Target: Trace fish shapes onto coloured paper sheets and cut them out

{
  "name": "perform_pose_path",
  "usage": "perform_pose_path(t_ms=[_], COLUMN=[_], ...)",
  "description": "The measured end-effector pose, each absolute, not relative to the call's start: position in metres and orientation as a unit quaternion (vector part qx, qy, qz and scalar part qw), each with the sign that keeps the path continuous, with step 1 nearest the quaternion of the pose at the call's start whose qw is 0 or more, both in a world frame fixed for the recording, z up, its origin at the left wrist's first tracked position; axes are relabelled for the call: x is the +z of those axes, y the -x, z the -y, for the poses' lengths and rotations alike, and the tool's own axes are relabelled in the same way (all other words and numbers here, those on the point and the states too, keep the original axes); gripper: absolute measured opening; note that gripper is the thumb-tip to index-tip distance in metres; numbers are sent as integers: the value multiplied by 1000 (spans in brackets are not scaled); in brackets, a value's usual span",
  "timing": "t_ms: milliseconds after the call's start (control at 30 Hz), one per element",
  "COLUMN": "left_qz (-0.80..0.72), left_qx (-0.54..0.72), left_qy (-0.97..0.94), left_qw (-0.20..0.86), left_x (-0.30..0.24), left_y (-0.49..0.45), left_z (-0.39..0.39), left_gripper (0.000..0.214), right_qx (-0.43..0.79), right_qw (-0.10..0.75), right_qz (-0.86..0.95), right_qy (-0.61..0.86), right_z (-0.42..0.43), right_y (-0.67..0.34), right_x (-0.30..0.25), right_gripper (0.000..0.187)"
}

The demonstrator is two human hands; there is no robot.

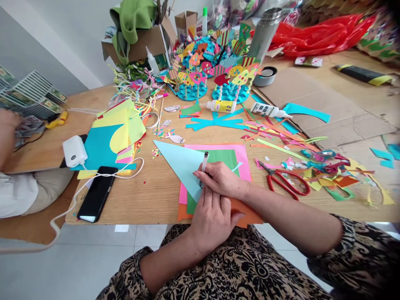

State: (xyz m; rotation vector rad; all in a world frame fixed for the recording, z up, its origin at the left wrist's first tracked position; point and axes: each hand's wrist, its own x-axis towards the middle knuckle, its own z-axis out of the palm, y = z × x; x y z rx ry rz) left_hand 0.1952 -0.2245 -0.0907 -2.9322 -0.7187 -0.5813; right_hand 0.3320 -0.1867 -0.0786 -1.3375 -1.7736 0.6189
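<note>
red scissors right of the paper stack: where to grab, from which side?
Take the red scissors by the handle loops, coming from the right: the loops lie at the right end, flat on the table, while the shut blades point up-left toward the pink paper. Paper scraps crowd the far side.

Matt light-blue paper triangle (183, 164) over pink paper sheet (242, 156) and green paper sheet (223, 157). Smooth pale wood tabletop (156, 193). Glossy red plastic handles on steel-bladed scissors (286, 180). Glossy black glass-fronted phone (97, 193). Rough brown cardboard (331, 104). Brushed metal flask (265, 31). Smooth white plastic glue bottle (221, 106).
</note>
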Motion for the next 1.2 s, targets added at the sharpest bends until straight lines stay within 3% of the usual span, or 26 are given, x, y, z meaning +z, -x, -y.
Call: perform_pose_path(t_ms=[300,1200], left_qz=[226,230], left_qx=[-193,-199], left_qy=[954,952], left_qw=[39,47], left_x=[-89,-90], left_y=[-196,-196], left_z=[223,224], left_gripper=[35,37], right_qx=[250,235], right_qw=[411,400], right_qz=[707,724], right_qy=[519,511], right_z=[186,186], right_y=[-333,-334], right_x=[-77,-78], right_gripper=[34,32])
